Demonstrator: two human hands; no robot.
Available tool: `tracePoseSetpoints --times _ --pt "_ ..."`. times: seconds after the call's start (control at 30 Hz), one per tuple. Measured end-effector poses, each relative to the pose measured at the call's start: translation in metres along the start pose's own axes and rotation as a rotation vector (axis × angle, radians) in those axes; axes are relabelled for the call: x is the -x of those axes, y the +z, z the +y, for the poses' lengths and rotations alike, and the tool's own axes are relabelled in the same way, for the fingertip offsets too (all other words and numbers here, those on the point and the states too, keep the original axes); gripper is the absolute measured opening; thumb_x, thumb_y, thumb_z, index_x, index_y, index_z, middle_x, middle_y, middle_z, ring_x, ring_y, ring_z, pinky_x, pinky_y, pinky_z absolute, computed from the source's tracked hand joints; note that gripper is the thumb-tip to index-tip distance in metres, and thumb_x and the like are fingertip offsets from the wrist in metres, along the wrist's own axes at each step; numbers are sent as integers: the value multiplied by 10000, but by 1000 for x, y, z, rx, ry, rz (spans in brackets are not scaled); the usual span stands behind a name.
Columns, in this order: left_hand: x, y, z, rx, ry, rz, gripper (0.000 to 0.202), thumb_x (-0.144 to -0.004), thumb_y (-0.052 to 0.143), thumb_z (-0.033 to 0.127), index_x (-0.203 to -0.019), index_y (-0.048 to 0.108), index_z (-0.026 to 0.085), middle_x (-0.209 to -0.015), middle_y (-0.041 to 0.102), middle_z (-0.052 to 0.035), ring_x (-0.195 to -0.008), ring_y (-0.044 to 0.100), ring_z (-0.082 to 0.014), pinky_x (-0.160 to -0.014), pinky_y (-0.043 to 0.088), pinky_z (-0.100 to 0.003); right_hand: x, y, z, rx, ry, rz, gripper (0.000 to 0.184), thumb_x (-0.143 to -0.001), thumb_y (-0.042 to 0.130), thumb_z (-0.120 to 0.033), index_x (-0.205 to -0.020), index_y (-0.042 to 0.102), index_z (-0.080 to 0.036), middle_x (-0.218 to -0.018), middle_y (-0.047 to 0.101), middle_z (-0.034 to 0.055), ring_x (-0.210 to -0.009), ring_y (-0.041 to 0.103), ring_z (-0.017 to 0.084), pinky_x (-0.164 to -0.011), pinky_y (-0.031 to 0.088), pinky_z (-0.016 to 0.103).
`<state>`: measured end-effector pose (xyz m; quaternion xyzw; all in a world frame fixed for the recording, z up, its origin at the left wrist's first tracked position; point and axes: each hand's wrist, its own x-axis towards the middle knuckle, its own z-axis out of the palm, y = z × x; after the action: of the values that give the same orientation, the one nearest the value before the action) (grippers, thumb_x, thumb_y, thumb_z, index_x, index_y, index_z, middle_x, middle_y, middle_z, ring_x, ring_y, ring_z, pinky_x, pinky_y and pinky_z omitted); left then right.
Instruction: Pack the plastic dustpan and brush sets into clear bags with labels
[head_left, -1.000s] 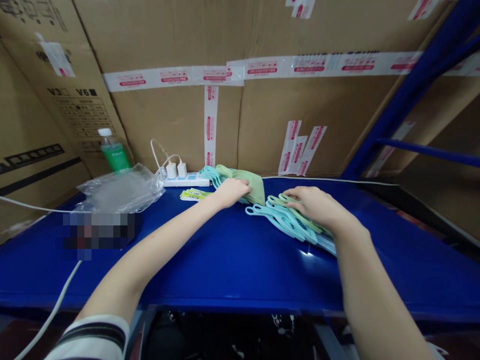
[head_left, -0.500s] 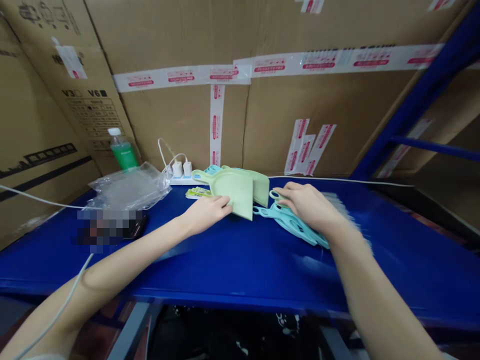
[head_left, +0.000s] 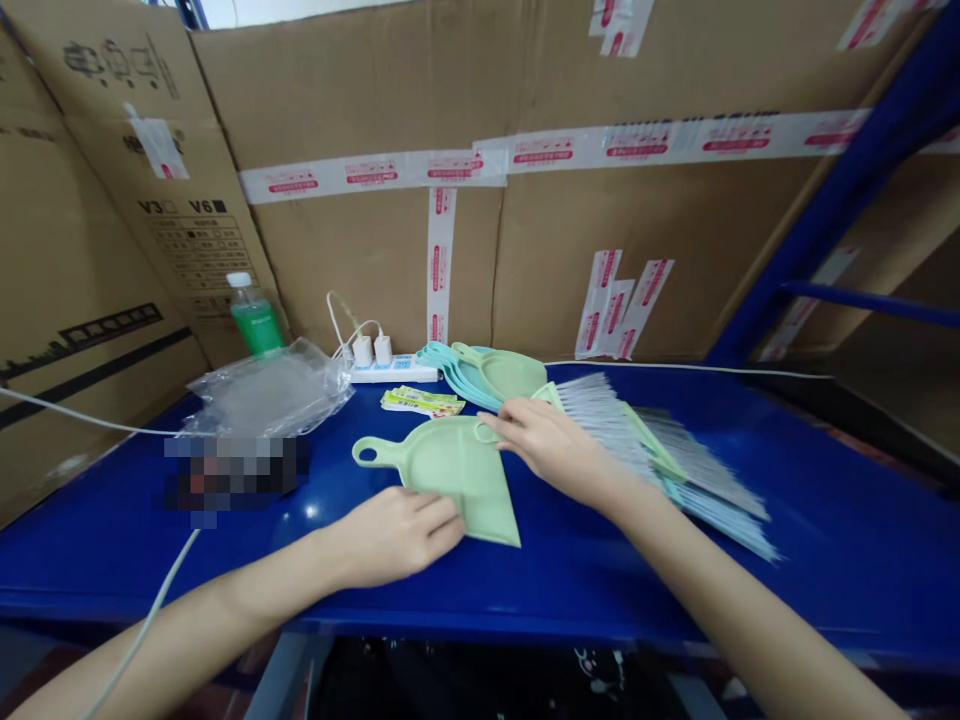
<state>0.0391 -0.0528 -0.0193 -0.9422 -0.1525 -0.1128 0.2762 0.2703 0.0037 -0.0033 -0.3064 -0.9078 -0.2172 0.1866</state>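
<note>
My left hand (head_left: pixel 409 530) is closed on the near edge of a light green dustpan (head_left: pixel 442 455), whose looped handle points left. My right hand (head_left: pixel 551 445) grips a light green hand brush by its handle. The handle's loop lies over the dustpan's upper part, and the brush's pale bristles (head_left: pixel 600 410) fan out to the right. Behind my right wrist, more brushes (head_left: pixel 727 515) lie in a pile, one green and the others blue, partly hidden by my arm. At the back, a green dustpan (head_left: pixel 517 375) rests on several blue dustpans (head_left: pixel 469 385).
Small green-and-yellow packets (head_left: pixel 420 402) lie behind the held dustpan. A power strip (head_left: pixel 409 370) with two white chargers stands by the cardboard wall (head_left: pixel 360 250). Clear plastic bags (head_left: pixel 270 390) and a green bottle (head_left: pixel 256 318) are at the left. A white cable crosses my left forearm.
My left hand has drawn the green dustpan off the back stack toward me. My right hand has lifted a green brush from the pile and carried it left over the dustpan.
</note>
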Motion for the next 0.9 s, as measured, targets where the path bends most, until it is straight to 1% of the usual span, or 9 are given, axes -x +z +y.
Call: tracePoseSetpoints --times 0.17,0.3,0.37,0.43,0.53,0.6,0.67,0.8,0.9 --pt "-1 2 11 62 54 87 237 -904 376 42 -852 597 111 -661 545 0 -534 528 -122 -410 417 -258 -18 -1 -21 -65 -53 -119 232 -900 538 -170 -1105 630 -115 -855 624 88 -821 584 212 -695 468 323" --pt "-1 5 13 123 70 114 208 -916 401 71 -995 592 89 -668 572 -1 -567 558 -117 -433 404 -238 -32 -1 -36 -106 -64 -198 261 -889 567 -194 -1122 625 -94 -899 634 105 -878 589 224 -737 473 336" --pt "-1 3 10 156 74 121 219 -922 413 90 -1063 579 115 -694 598 1 -585 565 -112 -470 412 -224 -39 -1 -44 -132 -60 -221 299 -886 574 -195 -1162 605 -83 -945 634 118 -924 587 232 -783 467 344" --pt "1 -3 3 173 44 148 210 -925 422 115 -1054 584 150 -722 620 2 -591 561 -109 -501 420 -217 -45 0 -52 -169 -51 -243 309 -886 569 -187 -1175 596 -82 -980 630 126 -961 578 240 -823 455 354" --pt "6 -12 -14 161 -107 166 221 -937 379 153 -971 597 162 -782 631 -22 -646 572 -117 -560 440 -219 -52 3 -61 -242 0 -276 248 -900 525 -162 -1122 615 -96 -964 622 118 -932 574 235 -816 445 355" --pt "10 -17 -27 131 -243 124 270 -947 327 174 -888 590 167 -794 614 -31 -666 573 -122 -577 441 -221 -56 6 -66 -286 71 -291 190 -908 500 -146 -1030 641 -111 -929 614 105 -871 574 223 -783 441 346" --pt "14 -19 -37 85 -370 38 292 -947 305 187 -823 568 167 -762 585 -26 -637 559 -128 -557 427 -229 -58 10 -69 -322 141 -288 161 -907 508 -154 -984 645 -121 -901 606 96 -826 570 219 -756 438 345" --pt "21 -18 -49 13 -522 -162 254 -929 330 204 -823 557 162 -762 561 -37 -670 568 -170 -530 395 -251 -59 19 -74 -374 186 -246 200 -902 533 -199 -1066 622 -128 -908 596 101 -852 568 244 -759 447 373" --pt "24 -14 -52 122 -638 -261 268 -933 311 212 -799 540 177 -743 558 -23 -657 565 -168 -545 384 -254 -59 22 -77 -362 180 -236 223 -914 513 -208 -1085 622 -117 -950 591 121 -925 558 260 -799 452 392"
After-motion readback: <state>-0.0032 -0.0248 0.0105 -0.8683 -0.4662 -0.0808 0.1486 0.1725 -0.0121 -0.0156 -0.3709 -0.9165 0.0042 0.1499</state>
